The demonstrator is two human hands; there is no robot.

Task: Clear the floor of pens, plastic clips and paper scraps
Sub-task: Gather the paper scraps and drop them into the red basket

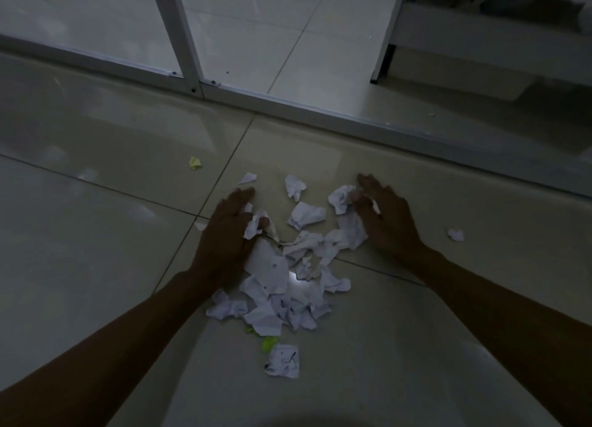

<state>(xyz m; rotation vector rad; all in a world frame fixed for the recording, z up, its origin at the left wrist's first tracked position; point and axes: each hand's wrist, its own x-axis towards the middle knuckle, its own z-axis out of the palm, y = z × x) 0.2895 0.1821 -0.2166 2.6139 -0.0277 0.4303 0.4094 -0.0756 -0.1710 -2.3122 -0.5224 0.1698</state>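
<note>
Two hands flat on the tiled floor, fingers straight and spread. Between them, a loose heap of crumpled paper scraps. Left hand pressed against the heap's edge, touching a scrap; right hand likewise on the opposite side. Beyond the left hand, a lone yellow scrap; just outside the right, a small white scrap. Near the wrists, green bits.

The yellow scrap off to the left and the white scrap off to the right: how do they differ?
The yellow scrap lies beyond the left hand; the white scrap lies beside the right hand. One is pale yellow, the other white. Both are crumpled, lying apart from the main pile.
</note>
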